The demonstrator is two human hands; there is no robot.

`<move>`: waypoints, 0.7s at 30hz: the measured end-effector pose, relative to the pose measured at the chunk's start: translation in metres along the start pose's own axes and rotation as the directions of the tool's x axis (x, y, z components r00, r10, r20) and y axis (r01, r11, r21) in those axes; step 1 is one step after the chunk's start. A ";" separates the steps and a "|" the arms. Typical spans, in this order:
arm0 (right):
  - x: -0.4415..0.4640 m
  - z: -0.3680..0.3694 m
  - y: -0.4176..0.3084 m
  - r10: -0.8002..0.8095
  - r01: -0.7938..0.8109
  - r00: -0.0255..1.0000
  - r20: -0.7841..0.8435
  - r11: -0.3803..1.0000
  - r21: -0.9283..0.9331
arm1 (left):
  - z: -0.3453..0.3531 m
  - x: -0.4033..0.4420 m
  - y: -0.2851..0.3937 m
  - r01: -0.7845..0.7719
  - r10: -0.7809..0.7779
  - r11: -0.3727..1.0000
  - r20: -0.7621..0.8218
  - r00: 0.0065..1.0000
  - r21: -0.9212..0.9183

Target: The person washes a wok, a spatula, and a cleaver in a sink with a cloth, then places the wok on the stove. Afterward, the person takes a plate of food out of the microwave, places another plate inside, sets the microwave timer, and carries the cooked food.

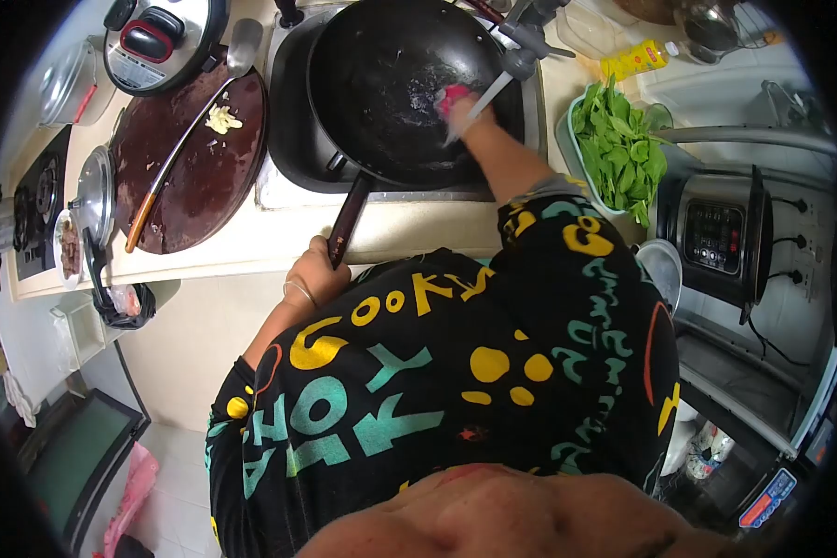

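A large black wok rests over the sink, its dark handle pointing toward my body. My left hand is closed around the end of that handle. Inside the wok, my right hand presses a pink scrubbing cloth or sponge against the right part of the bowl. Some motion blur covers the fingers. Beside this hand is the faucet, with a stream of water running down past the wrist. Wet, shiny streaks show on the wok's inner surface near the pink thing.
Left of the sink lies a round dark cutting board with chopped garlic and a wooden-handled spatula. A pressure cooker stands behind it. On the right are a basin of leafy greens and a yellow bottle.
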State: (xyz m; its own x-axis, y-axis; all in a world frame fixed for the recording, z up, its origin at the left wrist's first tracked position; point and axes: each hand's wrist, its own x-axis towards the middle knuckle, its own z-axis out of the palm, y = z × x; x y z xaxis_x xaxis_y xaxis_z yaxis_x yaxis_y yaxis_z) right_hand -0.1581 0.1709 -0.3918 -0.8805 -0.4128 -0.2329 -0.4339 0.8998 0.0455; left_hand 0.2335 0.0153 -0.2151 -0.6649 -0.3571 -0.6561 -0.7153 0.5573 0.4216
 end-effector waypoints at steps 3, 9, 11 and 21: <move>-0.035 0.002 -0.066 -0.451 0.449 0.890 -0.068 0.893 -0.040 | 0.001 0.001 -0.001 -0.014 0.014 1.000 0.001 1.000 0.010; -0.015 -0.023 -0.046 -0.065 0.066 0.998 -0.008 0.989 0.132 | -0.002 0.000 0.001 -0.011 0.011 1.000 0.019 1.000 0.012; 0.018 0.053 -0.020 -0.017 0.038 0.987 -0.160 0.991 0.131 | -0.001 0.000 0.004 0.011 -0.011 1.000 0.014 1.000 -0.007; -0.061 -0.015 -0.087 -0.511 0.461 0.835 0.205 0.853 0.245 | -0.003 -0.001 0.008 0.009 -0.008 1.000 0.028 1.000 -0.025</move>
State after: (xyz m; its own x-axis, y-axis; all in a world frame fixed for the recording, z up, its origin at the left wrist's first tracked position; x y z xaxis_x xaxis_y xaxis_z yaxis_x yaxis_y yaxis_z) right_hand -0.0698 0.1154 -0.3676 -0.4746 -0.7754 -0.4165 -0.7295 0.6113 -0.3069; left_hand 0.2278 0.0179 -0.2098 -0.6527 -0.3404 -0.6768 -0.7264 0.5352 0.4313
